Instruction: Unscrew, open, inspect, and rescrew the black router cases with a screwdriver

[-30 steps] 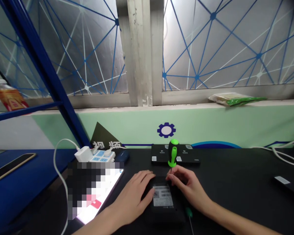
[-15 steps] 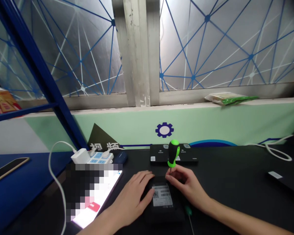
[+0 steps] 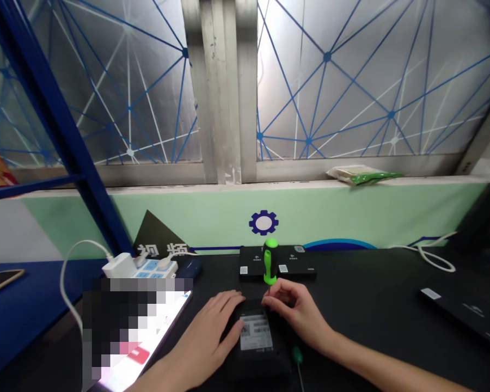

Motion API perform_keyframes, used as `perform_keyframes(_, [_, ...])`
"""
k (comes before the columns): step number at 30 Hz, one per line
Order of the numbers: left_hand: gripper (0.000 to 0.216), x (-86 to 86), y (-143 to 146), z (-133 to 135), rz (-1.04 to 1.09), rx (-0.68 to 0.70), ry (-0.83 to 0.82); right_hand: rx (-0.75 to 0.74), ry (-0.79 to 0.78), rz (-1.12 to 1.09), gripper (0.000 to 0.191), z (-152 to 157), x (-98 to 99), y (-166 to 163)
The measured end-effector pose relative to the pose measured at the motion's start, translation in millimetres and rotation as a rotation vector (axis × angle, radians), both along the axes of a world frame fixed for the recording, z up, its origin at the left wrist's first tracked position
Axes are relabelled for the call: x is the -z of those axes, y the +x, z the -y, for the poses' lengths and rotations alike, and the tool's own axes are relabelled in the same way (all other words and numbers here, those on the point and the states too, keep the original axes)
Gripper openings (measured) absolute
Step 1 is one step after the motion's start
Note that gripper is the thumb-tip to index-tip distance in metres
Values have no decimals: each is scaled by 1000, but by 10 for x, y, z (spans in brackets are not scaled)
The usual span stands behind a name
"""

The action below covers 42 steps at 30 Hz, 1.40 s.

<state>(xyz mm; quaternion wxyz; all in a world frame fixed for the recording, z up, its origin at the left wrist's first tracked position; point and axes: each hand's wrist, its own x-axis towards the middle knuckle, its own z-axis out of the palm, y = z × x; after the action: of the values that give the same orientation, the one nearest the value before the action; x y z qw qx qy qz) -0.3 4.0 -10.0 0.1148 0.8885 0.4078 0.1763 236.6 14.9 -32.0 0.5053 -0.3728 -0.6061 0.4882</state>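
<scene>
A black device (image 3: 255, 362) with a white printed label (image 3: 256, 333) lies on the black table in front of me. My left hand (image 3: 210, 332) rests along its left side, fingers stretched out and the thumb on the label's edge. At the far right corner of the device, my right hand (image 3: 296, 310) pinches the thin shaft of a black and bright green screwdriver (image 3: 270, 261). Its handle points up, nearly upright; the tip is hidden by my fingers. A second screwdriver (image 3: 297, 355) with a dark green handle lies to the right of the device.
Behind the device sit flat black boxes (image 3: 298, 261); another black box (image 3: 469, 316) lies on the right. On the left are a lit screen (image 3: 147, 340), partly pixelated, a power strip (image 3: 155, 267) with a white charger (image 3: 120, 265), a cable, and a phone (image 3: 2, 280).
The view has shifted, so everything appears farther left and slightly lower. The screwdriver's handle has turned: its green stripe moved from the right side to the left. Both hands keep their places on the work.
</scene>
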Motion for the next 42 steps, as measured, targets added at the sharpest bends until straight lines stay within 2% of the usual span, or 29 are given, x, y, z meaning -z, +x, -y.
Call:
perform_keyframes(13, [34,-79,8,11,8,22,-9,20,84,110,30,53,-23,7])
perform_keyframes(22, [37,-13,-28,-25,20,30,0,7,30,7,30,1,34,18])
perform_keyframes(34, [38,-67,4,-18,-18,8,-63,-16,53,43,27,40,-11,34])
perform_keyframes(42, [38,-50,-2,-25,16,31,-29,20,58,51,29,14,25,24])
